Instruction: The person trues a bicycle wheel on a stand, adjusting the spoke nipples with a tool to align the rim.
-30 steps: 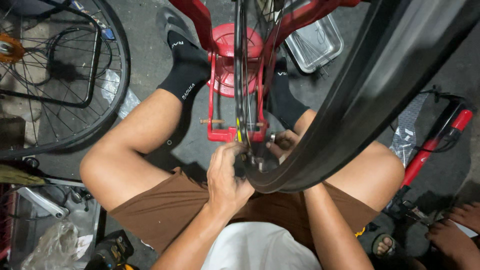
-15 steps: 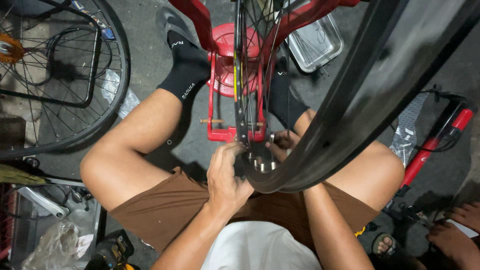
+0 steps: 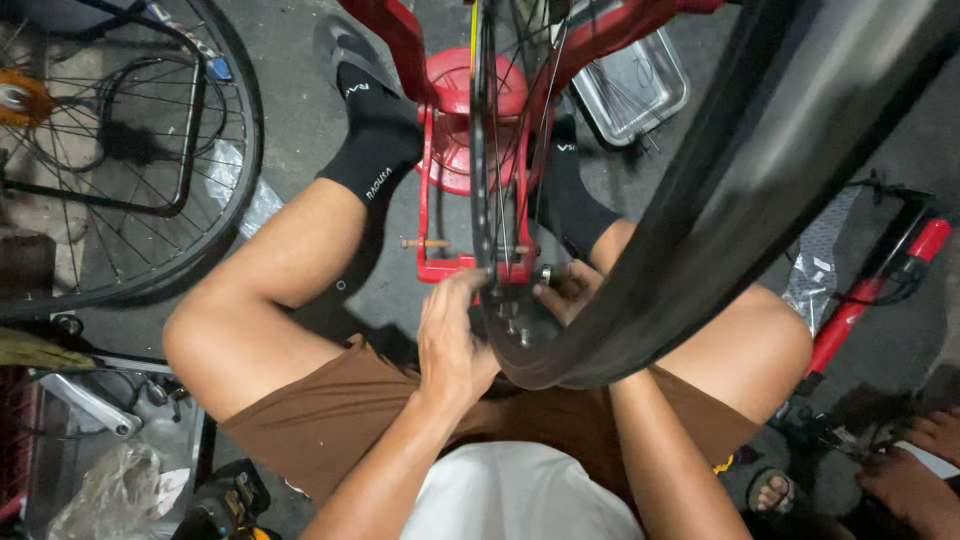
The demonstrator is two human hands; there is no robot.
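A bicycle wheel with a black rim (image 3: 485, 150) stands upright in a red stand (image 3: 440, 190) between my knees. My left hand (image 3: 452, 335) grips the wheel's lower rim from the left side. My right hand (image 3: 568, 290) reaches in from the right, fingers touching the rim and spokes near a small metal nut; a large black tyre (image 3: 740, 200) crossing the view hides most of it. Whether the right hand holds anything is unclear.
Another spoked wheel (image 3: 120, 150) lies on the floor at left. A metal tray (image 3: 630, 90) sits beyond the stand. A red-handled pump (image 3: 860, 300) lies at right. Another person's foot (image 3: 900, 470) shows at lower right. Tools and a plastic bag (image 3: 110, 480) lie at lower left.
The black tyre has shifted slightly right and up, uncovering more of the lower rim and its spoke nipples. My hands stay at the rim with little movement.
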